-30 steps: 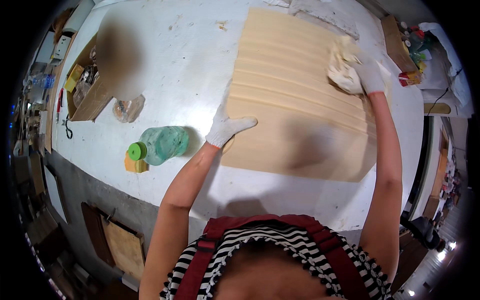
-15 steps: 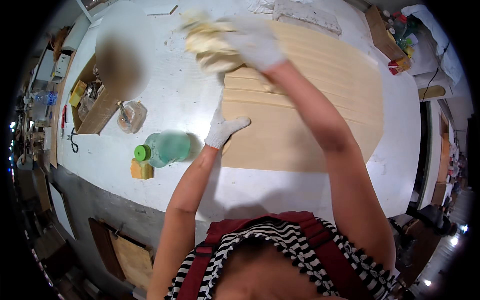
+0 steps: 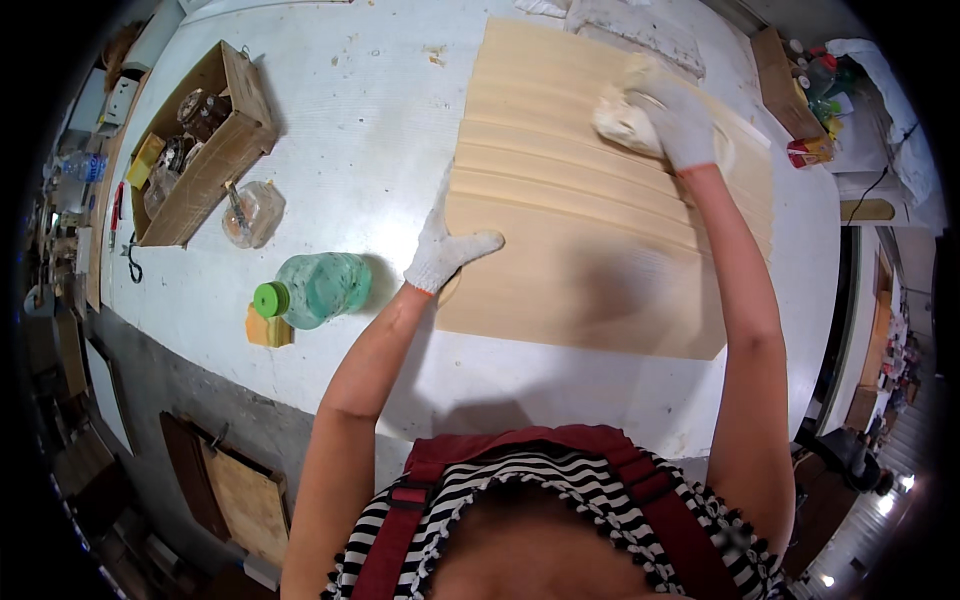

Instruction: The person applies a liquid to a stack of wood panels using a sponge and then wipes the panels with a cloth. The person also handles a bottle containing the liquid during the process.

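A large pale tan panel (image 3: 540, 270) lies on the white table, crossed by several step-like lines. Whether it is one piece or overlapping sheets I cannot tell. My left hand (image 3: 440, 250), in a white knitted glove, rests at the panel's left edge. Its thumb is spread over the top face and its fingers stretch along the side. Toward the far right of the panel, my gloved right hand (image 3: 682, 130) is closed on a crumpled cream cloth (image 3: 625, 122). That cloth touches the panel's surface, and the hand partly covers it.
Left of the panel, a green bottle (image 3: 325, 290) lies beside a yellow sponge (image 3: 268, 326). Farther left are a clear container with a brush (image 3: 252, 214) and a cardboard box (image 3: 220, 155) of jars. A whitish slab (image 3: 640, 35) lies behind the panel; another box (image 3: 785, 85) stands far right.
My right hand has swept the cloth from beyond the panel's far left corner across to its far right area. My left hand keeps its place at the left edge.
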A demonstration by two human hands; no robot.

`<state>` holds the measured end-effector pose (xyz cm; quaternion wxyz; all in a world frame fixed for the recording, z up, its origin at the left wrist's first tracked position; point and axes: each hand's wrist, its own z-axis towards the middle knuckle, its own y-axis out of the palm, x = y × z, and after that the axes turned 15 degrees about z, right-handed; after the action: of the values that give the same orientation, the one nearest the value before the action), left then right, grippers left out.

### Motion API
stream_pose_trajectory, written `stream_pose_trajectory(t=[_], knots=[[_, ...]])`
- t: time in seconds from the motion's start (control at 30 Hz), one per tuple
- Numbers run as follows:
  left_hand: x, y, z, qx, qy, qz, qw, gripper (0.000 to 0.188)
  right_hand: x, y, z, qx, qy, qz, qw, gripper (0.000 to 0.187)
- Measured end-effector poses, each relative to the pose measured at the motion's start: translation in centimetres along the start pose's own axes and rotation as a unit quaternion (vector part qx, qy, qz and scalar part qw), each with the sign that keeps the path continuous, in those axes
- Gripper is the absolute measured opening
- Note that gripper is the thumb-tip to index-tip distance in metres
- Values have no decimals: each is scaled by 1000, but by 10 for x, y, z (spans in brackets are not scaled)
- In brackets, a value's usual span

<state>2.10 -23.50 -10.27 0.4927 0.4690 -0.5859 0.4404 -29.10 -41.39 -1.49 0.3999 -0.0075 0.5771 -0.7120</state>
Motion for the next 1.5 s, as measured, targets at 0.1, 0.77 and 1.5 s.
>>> stream_pose_trajectory(t=[0.1,0.77,1.5], knots=[[2,3,2,-4,-1,-10,1000,105,-37,35,45,29,-11,40,999,30],[-4,0,0,7,-16,25,1000,108,-79,58,79,-45,-40,-51,997,26],[6,5,-5,20,0,-44,999,88,-119,69,-22,87,6,-176,980,18]])
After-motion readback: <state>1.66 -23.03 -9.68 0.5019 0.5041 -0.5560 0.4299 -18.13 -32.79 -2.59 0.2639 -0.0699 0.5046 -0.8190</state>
